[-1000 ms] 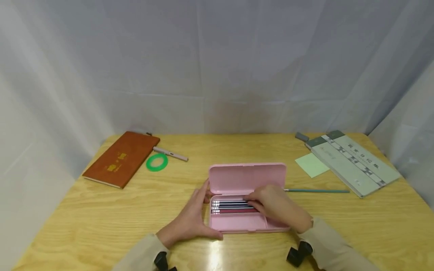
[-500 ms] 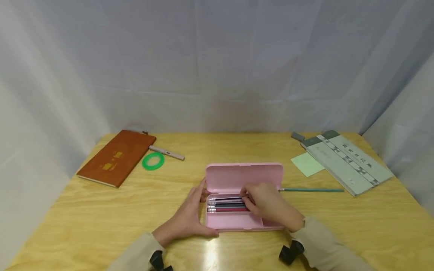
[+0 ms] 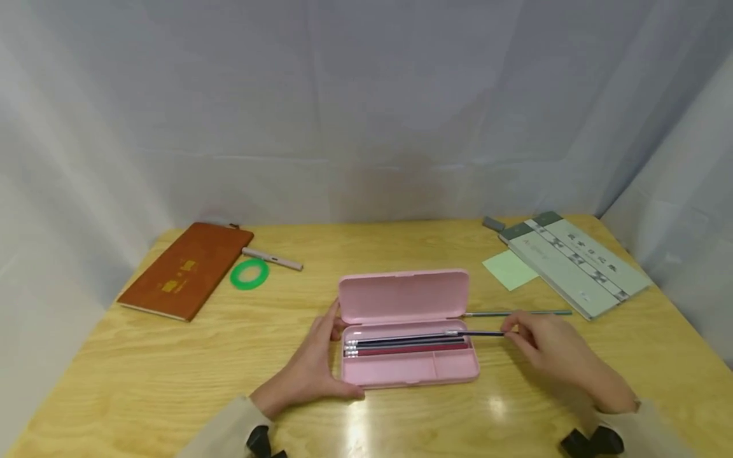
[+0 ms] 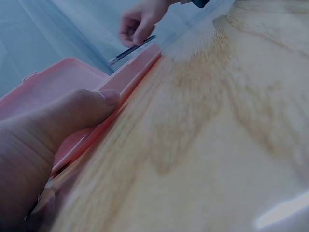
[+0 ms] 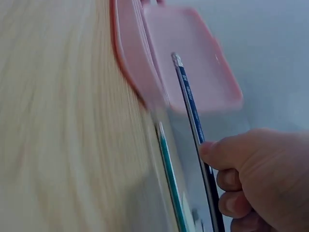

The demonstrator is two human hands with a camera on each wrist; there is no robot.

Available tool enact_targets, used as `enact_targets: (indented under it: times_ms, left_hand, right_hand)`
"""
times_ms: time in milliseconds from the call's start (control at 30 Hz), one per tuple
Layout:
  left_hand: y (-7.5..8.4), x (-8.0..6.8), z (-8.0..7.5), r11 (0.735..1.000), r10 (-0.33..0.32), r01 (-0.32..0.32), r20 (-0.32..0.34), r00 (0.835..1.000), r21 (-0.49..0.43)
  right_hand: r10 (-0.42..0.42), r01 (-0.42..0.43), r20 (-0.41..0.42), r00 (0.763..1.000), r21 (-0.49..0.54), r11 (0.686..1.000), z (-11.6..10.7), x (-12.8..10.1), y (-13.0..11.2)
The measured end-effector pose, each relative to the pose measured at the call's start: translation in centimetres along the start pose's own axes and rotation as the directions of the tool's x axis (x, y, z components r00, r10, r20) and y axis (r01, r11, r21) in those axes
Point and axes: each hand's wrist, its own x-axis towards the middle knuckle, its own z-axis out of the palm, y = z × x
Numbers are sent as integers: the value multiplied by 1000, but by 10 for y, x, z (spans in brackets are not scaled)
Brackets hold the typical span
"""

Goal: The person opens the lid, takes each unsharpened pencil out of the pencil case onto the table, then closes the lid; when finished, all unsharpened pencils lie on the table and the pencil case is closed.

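A pink pencil case [image 3: 389, 370] lies with its lid raised, several dark pencils and a red pencil [image 3: 412, 349] side by side in its rear compartment. My left hand [image 3: 312, 369] holds the case's left end, thumb along the front edge and fingers behind. Beyond the right end, my right hand [image 3: 558, 350] pinches a dark blue pencil [image 5: 193, 111] between thumb and fingers. The silvery eraser end of this pencil points left, above the case. On the table behind it lies a teal pencil [image 5: 169, 176], partly covered by the right hand in the head view.
At the left lie a brown notebook [image 3: 189, 270], a pen [image 3: 273, 259] and a green tape ring [image 3: 234, 275]. A grey-green book [image 3: 572, 264], pale green sticky notes [image 3: 508, 270] and a grey eraser [image 3: 493, 223] lie at the back right.
My right hand has drawn the dark blue pencil up out of the case and carried it to the right. The left hand has stayed on the case; the head view has shifted slightly.
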Motion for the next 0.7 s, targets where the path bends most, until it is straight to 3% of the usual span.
enact_targets:
  times_ms: [133,267,400,533,700]
  left_hand:
    - [0,0,0,1000,-6,7,-3,1000,5]
    - [-1,1,1,1000,-1,1,2,1000,2]
    - [-1,2,2,1000,12,-12,5,1000,-2]
    - [-2,2,2,1000,18,-18,3,1000,7]
    - [-2,0,3,1000,13,-13,5,1000,7]
  right_hand:
    - [34,-36,22,999,68,997,-9,-23,32]
    - [60,-66,83,995,76,995,-9,-27,49]
    - [103,-112,143,984,59,992,-4,-19,48]
    - [80,-90,143,987,64,994,0,-5,39]
    - [72,-90,224,972,68,994,5,13,33]
